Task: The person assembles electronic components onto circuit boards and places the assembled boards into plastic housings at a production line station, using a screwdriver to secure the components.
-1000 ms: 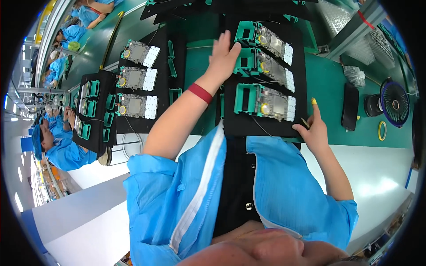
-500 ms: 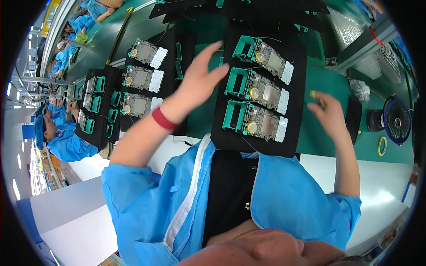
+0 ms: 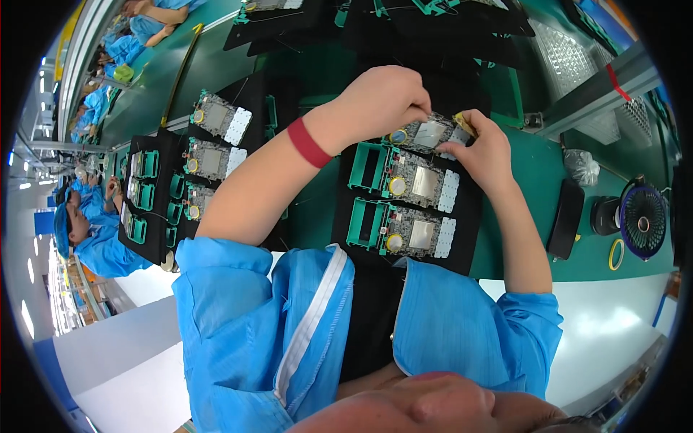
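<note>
On a black mat (image 3: 465, 238) in front of me lie three circuit boards in a column, each with a green plastic frame, a round yellow-rimmed part and a white pad. My left hand (image 3: 390, 97), with a red wristband, bends over the far circuit board (image 3: 432, 133), its fingertips pinched together; what they hold, if anything, is hidden. At the right end of that board, my right hand (image 3: 485, 148) grips a small yellow piece (image 3: 464, 124) between thumb and fingers. The middle circuit board (image 3: 424, 182) and the near circuit board (image 3: 420, 235) lie untouched.
More boards (image 3: 209, 159) lie on a mat to the left. At right are a black flat case (image 3: 567, 219), a purple-rimmed fan (image 3: 644, 222), a yellow tape ring (image 3: 616, 254) and a crumpled clear bag (image 3: 581, 167). A metal post (image 3: 599, 90) rises at far right. A co-worker (image 3: 101, 231) sits at left.
My left hand has moved right and closed from spread fingers to a pinch over the far board. My right hand has come left to that board, carrying the yellow piece.
</note>
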Motion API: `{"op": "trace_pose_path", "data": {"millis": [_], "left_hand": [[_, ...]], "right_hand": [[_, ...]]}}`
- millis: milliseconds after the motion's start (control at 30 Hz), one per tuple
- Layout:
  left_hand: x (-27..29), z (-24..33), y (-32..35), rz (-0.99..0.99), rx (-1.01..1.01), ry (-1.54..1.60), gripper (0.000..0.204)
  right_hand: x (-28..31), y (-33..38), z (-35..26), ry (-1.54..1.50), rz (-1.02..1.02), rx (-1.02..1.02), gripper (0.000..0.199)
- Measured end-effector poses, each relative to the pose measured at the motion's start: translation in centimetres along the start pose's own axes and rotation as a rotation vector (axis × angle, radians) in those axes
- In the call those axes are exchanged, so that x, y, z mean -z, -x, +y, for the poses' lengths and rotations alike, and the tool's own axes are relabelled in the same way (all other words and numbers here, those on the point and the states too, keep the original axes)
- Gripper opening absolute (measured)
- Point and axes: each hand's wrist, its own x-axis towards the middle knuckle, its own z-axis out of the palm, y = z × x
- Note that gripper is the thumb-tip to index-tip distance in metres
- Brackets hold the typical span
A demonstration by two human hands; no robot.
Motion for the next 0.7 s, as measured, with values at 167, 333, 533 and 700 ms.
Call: {"op": "trace_pose_path", "data": {"millis": [167,333,533,700], "left_hand": [[-0.6,-0.4,0.6,0.098,-0.129,-0.068,0.007],[-2.2,0.7,1.7,0.158,0.006,-0.006,0.01],[-3.7,1.4,2.8,0.336,0.085,-0.022,0.012],[-4.0,1.5,3.2,0.348,0.093,-0.041,0.013]], "right_hand": [[-0.4,-0.2,-0.2,-0.025,0.025,0.017,0.053],[-1.1,0.4,0.0,0.013,0.091,0.031,0.053],[-1.3,1.1,-0.4,0.06,0.154,0.069,0.05],[-1.5,1.4,-0.5,0.07,0.144,0.077,0.047]]}}
